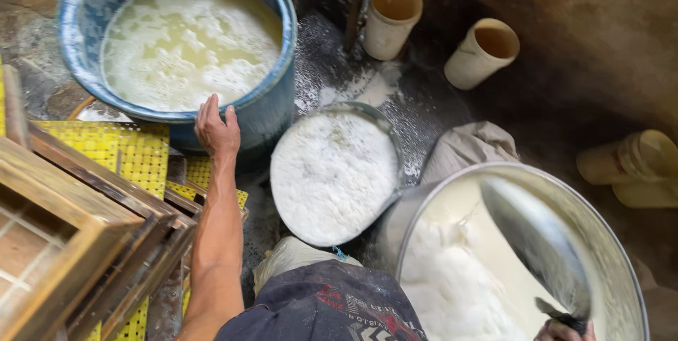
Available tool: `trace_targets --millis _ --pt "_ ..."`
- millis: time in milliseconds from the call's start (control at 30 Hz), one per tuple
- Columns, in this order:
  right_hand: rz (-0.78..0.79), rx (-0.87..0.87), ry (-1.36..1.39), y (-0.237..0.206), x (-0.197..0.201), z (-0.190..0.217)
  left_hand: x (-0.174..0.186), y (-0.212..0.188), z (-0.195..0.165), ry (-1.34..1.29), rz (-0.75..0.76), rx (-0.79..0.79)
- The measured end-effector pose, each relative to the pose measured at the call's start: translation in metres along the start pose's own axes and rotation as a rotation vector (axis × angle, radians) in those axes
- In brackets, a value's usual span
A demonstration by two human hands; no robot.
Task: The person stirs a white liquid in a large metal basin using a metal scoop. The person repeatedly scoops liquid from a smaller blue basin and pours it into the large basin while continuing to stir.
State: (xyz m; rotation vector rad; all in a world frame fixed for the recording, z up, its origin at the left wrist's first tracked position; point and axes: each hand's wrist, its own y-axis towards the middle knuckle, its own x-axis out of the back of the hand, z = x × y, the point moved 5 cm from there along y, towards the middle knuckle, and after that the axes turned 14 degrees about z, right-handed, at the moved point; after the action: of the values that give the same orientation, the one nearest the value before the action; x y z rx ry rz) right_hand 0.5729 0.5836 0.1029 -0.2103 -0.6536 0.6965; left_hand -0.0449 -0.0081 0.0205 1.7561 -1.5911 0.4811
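My left hand [215,127] rests with its fingers over the rim of a large blue tub [279,97] filled with pale yellowish liquid and white curds. My right hand [561,330] shows only at the bottom edge, gripping the handle of a wide metal scoop [537,242]. The scoop hovers, blurred, over a big metal basin [614,256] of white liquid and foam. Between tub and basin stands a metal bucket [385,125] topped with white foam.
Wooden frames [78,235] and yellow perforated mats [134,150] stack at the left. Two beige cups [484,51] lean at the back, a yellowish plastic jar [635,168] lies at the right. A grey cloth [466,147] lies behind the basin on the wet, dark floor.
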Motion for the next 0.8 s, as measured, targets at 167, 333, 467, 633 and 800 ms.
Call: trace_targets --millis 167,333,467,633,800 --pt "-0.015 0.112 0.077 0.073 -0.085 0.052 0.000 0.003 0.004 0.026 -0.084 0.132" --pt "0.491 -0.004 0.105 0.119 -0.283 0.122 -0.011 -0.010 -0.001 0.094 -0.099 0.231" --pt "0.834 0.034 -0.079 0.110 -0.416 0.215 -0.025 -0.035 -0.017 0.169 -0.079 0.265" --pt "1.129 0.205 -0.136 0.106 -0.550 0.324 -0.030 -0.057 -0.037 0.203 -0.149 0.256" --pt "1.010 0.526 -0.362 0.148 -0.666 0.382 -0.034 -0.075 -0.040 0.243 -0.167 0.249"
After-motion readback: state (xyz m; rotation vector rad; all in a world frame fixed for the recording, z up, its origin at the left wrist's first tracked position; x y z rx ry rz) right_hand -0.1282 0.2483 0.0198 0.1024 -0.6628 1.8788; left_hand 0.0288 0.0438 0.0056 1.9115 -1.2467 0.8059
